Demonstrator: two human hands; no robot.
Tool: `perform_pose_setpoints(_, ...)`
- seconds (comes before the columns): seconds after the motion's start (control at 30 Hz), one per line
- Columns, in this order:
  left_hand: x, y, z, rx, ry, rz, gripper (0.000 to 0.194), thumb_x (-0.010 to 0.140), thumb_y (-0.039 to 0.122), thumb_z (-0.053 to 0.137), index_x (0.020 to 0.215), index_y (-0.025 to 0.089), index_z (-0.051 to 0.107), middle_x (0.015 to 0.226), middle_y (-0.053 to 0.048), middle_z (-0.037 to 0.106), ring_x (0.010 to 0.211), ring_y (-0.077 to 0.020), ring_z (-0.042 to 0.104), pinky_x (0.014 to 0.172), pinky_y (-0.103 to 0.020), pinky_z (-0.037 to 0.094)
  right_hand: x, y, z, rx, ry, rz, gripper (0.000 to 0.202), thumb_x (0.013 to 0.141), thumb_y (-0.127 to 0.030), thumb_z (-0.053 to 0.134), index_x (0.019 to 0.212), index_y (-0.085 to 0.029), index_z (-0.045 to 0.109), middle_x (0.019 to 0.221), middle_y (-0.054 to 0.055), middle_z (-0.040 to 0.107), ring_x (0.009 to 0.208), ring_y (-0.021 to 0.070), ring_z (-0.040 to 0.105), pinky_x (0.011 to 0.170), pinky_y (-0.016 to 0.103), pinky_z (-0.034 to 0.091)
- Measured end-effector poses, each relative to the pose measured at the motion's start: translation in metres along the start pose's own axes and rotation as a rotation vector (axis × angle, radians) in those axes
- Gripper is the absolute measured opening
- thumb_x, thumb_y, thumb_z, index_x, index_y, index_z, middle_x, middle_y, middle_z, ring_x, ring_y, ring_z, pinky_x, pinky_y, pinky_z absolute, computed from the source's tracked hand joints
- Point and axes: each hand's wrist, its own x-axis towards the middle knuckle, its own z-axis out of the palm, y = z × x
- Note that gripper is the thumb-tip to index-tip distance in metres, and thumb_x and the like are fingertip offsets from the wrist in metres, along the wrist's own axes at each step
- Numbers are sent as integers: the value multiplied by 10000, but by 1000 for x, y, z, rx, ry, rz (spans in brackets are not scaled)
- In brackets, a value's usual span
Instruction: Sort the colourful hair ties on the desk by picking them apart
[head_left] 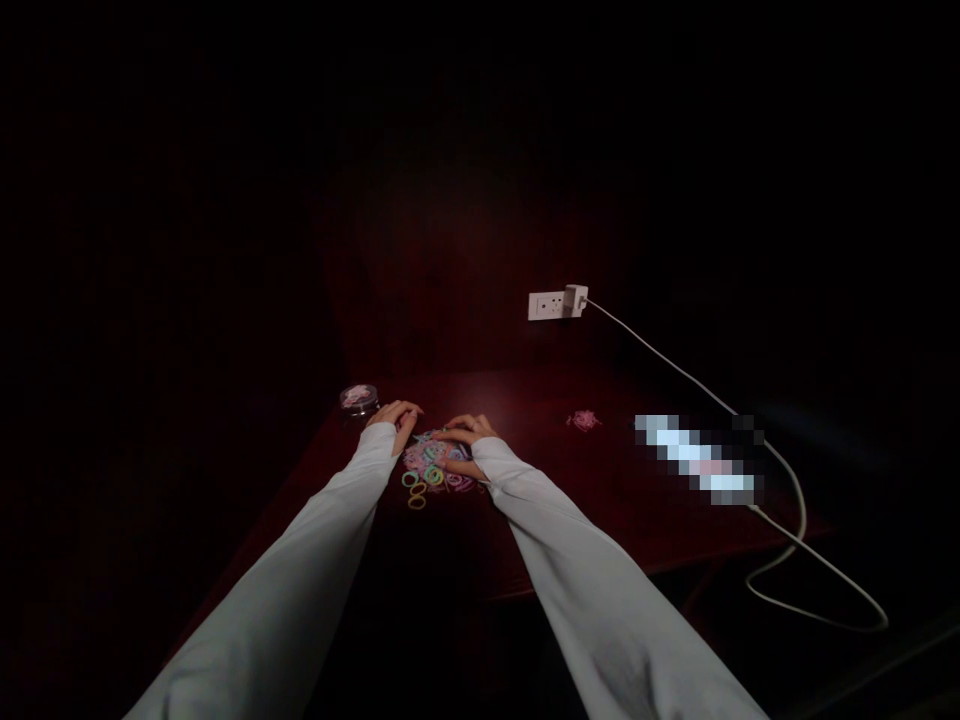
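Several fingers of the right hand [474, 430] reach over a jumbled pile of small elastic bands [421, 462], thumb and forefinger parted with bands showing between. The left hand [394, 413] bends beside the pile's far left edge; whether it pinches anything, I cannot tell. Most bands lie mixed, pink, yellow, green and purple together; one pink clump [584, 420] already sits apart, right. The right hand hides part of the pile. Far left stands a clear round container [358, 402]. Farther right, well apart, are a pixelated bright object [694, 460] and a white cable [660, 355].
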Motion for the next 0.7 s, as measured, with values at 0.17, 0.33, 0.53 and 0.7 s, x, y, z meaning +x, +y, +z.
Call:
perform_pose_setpoints(0.17,0,-1,2,54,-31,-1,257,927,414,492,903,251,688,841,-32,650,858,-233,604,846,-324,468,-2,0,1,-5,-1,-81,275,814,-359,795,1084,-306,790,1216,28,652,1127,221,485,990,341,422)
perform_pose_setpoints(0.33,-5,7,7,58,-138,31,266,917,460,496,894,242,647,864,-22,632,879,-217,609,817,-302,462,3,3,3,20,36,-64,148,787,-279,803,934,-263,787,1070,22,688,1044,205,506,944,327,420)
perform_pose_setpoints(0.53,-2,8,2,55,-179,-73,375,966,514,405,854,231,623,953,-41,686,939,-214,633,827,-290,469,6,7,6,51,124,-50,142,756,-192,793,884,-240,756,1024,21,693,991,202,535,940,344,410)
perform_pose_setpoints(0.7,-4,15,-1,58,-190,-117,415,964,548,405,849,226,639,935,-37,714,882,-204,641,765,-273,461,3,10,1,55,155,-46,168,830,-252,720,997,-245,734,1012,27,698,992,211,544,960,361,406)
